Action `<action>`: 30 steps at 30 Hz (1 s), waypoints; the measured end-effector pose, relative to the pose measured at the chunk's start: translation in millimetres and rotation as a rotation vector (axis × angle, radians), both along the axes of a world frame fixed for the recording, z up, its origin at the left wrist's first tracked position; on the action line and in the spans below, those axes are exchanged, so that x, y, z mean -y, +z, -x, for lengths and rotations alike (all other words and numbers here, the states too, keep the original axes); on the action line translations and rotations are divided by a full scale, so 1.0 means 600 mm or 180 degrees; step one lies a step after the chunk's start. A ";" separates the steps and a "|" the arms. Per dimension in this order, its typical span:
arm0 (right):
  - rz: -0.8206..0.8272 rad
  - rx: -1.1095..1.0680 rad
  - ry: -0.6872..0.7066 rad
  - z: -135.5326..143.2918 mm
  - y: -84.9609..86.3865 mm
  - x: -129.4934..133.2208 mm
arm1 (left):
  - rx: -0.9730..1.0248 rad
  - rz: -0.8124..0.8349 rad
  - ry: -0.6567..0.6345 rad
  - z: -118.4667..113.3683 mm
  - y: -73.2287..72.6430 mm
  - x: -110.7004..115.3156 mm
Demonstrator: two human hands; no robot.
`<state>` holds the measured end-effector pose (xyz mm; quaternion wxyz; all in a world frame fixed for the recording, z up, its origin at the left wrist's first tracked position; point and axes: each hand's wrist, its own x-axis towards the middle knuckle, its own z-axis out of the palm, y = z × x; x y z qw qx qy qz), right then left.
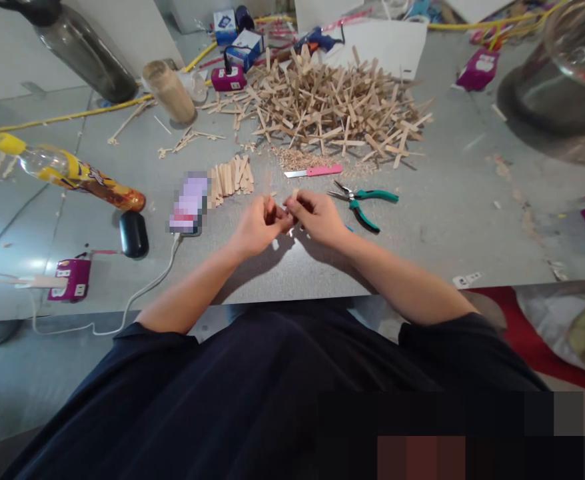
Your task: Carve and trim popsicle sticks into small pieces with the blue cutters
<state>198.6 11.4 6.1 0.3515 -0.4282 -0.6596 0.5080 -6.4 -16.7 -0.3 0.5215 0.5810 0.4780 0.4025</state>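
Observation:
My left hand (260, 225) has its fingers curled in a pinch, with a thin, blurred wooden stick (268, 181) rising from it. My right hand (316, 217) is closed close beside it, fingertips almost meeting the left ones. A short pale wooden tip (296, 192) shows at the right fingers; the rest is hidden. Just beyond the hands lies a pink-handled craft knife (322, 171). Green-handled pliers (365, 200) rest open on the right. Left of the knife is a row of sorted wooden sticks (231, 178).
Behind the knife spreads a large heap of wooden sticks (332, 107) with wood crumbs. On the left are a phone (191, 202) on a cable, a black case (134, 235), a drink bottle (72, 170) and a stick-filled jar (170, 92). A large clear container (572, 73) stands far right.

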 end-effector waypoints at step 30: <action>0.0189 0.0441 0.0056 -0.005 0.018 0.043 | -0.2190 -0.0563 0.0145 -0.020 -0.016 0.054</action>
